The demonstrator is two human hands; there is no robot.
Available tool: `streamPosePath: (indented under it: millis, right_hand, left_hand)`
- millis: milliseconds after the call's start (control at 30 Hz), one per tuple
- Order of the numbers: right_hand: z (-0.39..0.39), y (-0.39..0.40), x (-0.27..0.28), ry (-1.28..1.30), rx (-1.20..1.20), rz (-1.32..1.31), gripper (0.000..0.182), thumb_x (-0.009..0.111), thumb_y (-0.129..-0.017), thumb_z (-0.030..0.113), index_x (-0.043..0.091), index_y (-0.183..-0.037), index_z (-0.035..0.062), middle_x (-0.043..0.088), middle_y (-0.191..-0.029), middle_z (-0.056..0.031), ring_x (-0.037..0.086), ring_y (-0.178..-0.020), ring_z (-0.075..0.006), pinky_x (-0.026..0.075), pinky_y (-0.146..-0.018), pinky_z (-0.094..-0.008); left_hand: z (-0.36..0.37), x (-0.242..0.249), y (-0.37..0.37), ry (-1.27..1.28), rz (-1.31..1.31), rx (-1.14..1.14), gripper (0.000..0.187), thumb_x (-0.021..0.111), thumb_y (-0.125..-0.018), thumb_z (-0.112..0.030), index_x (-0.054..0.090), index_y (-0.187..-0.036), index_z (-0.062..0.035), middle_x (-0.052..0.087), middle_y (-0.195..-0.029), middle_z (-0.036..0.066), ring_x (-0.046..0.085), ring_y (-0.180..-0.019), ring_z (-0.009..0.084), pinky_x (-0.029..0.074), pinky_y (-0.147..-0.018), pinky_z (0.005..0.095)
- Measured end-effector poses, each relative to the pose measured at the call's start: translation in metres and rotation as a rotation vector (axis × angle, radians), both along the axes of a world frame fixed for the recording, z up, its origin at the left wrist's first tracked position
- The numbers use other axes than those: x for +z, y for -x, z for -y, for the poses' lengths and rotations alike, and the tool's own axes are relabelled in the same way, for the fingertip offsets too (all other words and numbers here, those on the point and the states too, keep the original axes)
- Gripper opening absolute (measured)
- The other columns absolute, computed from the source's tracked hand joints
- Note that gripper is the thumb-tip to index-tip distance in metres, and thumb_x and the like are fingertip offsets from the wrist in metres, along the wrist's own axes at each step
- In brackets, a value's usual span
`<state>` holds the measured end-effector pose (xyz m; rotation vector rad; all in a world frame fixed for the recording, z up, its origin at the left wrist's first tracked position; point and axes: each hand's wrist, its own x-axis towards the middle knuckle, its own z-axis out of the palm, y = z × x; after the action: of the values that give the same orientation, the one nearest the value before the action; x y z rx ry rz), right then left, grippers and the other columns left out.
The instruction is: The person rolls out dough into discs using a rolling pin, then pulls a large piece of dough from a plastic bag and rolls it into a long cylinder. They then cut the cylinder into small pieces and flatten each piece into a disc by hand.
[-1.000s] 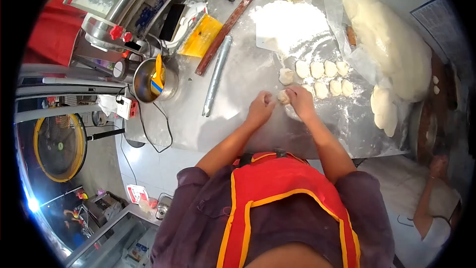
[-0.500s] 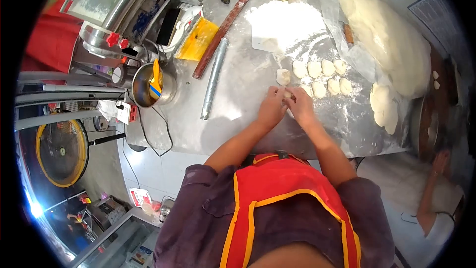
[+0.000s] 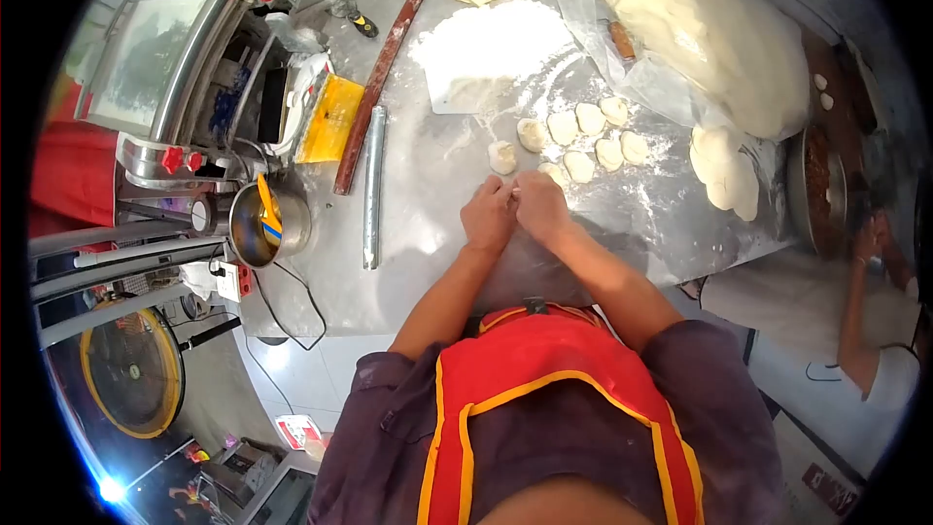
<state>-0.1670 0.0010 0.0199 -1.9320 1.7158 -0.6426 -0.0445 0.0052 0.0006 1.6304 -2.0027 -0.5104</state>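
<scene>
My left hand (image 3: 488,215) and my right hand (image 3: 541,206) meet over the metal table, fingers closed around a small piece of dough (image 3: 515,191) that they mostly hide. Just beyond them lies a single dough piece (image 3: 502,157). To its right, several floured dough pieces (image 3: 590,118) sit in two rough rows, the nearest one close to my right hand. A white scraper (image 3: 455,97) rests at the edge of a heap of flour (image 3: 505,39).
A dark red rod (image 3: 394,53) and a metal rod (image 3: 374,190) lie left of my hands. A pot (image 3: 292,224) stands farther left. A large dough mass (image 3: 719,39) under plastic is at the right. A co-worker's hands (image 3: 872,238) show at far right.
The camera view has turned and shifted, so the table's things appear farther left. My hands remain together around the small dough piece, with the fingers now closed more tightly over it.
</scene>
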Motion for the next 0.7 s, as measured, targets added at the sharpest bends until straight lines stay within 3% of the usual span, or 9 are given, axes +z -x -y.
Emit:
streamPosePath:
  millis: [33,133,233,367,467,567,700]
  right_hand:
    - [-0.001,0.002,0.000,-0.025,0.006,-0.004,0.009,0.059,-0.083,0.008,0.061,-0.086,-0.0004,0.063,-0.083,-0.0171,0.061,-0.082,-0.0329,0.048,-0.074,-0.0421]
    - [-0.003,0.025,0.042,-0.424,0.144,0.490,0.014,0.061,-0.086,0.010,0.063,-0.095,-0.0006,0.063,-0.079,-0.0087,0.059,-0.074,-0.0190,0.047,-0.069,-0.0321]
    - [-0.007,0.071,0.024,-0.430,-0.273,0.759,0.017,0.064,-0.087,0.010,0.064,-0.101,0.0013,0.062,-0.081,-0.0019,0.054,-0.071,-0.0101,0.044,-0.066,-0.0249]
    - [-0.018,0.135,0.010,-0.398,-0.542,0.819,0.011,0.062,-0.087,0.002,0.064,-0.098,0.0016,0.064,-0.085,-0.0041,0.058,-0.070,-0.0105,0.047,-0.062,-0.0252]
    - [-0.028,0.149,0.010,-0.390,-0.645,0.878,0.017,0.062,-0.087,-0.001,0.059,-0.104,0.0003,0.064,-0.086,-0.0062,0.059,-0.071,-0.0113,0.048,-0.061,-0.0250]
    - [-0.038,0.137,0.014,-0.343,-0.689,0.904,0.023,0.062,-0.088,-0.003,0.053,-0.108,0.0010,0.063,-0.086,-0.0082,0.060,-0.071,-0.0117,0.049,-0.061,-0.0246]
    - [-0.055,0.130,0.010,-0.335,-0.675,0.963,0.026,0.062,-0.087,-0.005,0.050,-0.110,0.0023,0.063,-0.087,-0.0089,0.059,-0.069,-0.0114,0.049,-0.062,-0.0257]
  left_hand:
    - [0.000,-0.003,-0.002,0.004,0.009,-0.009,0.011,0.068,-0.080,-0.020,0.069,-0.091,-0.0185,0.056,-0.086,0.001,0.062,-0.081,0.0232,0.050,-0.061,0.0394]
    - [0.005,0.002,-0.008,-0.029,0.000,-0.026,0.012,0.070,-0.081,-0.025,0.070,-0.090,-0.0177,0.057,-0.086,0.001,0.062,-0.082,0.0231,0.050,-0.063,0.0393]
    - [0.006,0.010,-0.011,-0.123,-0.058,-0.049,0.019,0.071,-0.081,-0.028,0.070,-0.095,-0.0160,0.058,-0.091,0.003,0.062,-0.084,0.0242,0.051,-0.065,0.0390]
    - [0.008,0.021,-0.009,-0.026,-0.086,-0.043,0.032,0.073,-0.080,-0.026,0.067,-0.109,-0.0130,0.059,-0.097,0.008,0.062,-0.085,0.0271,0.051,-0.068,0.0377]
    - [0.032,0.020,0.008,0.060,-0.058,-0.105,0.042,0.076,-0.077,-0.025,0.062,-0.113,-0.0091,0.059,-0.105,0.010,0.057,-0.100,0.0311,0.049,-0.079,0.0408]
    - [0.069,0.023,0.044,0.200,0.003,-0.186,0.045,0.078,-0.075,-0.026,0.061,-0.112,-0.0064,0.059,-0.106,0.010,0.053,-0.109,0.0315,0.042,-0.091,0.0427]
    - [0.100,0.020,0.087,0.117,0.218,-0.206,0.044,0.076,-0.076,-0.031,0.062,-0.110,-0.0067,0.060,-0.107,0.011,0.052,-0.111,0.0295,0.037,-0.096,0.0429]
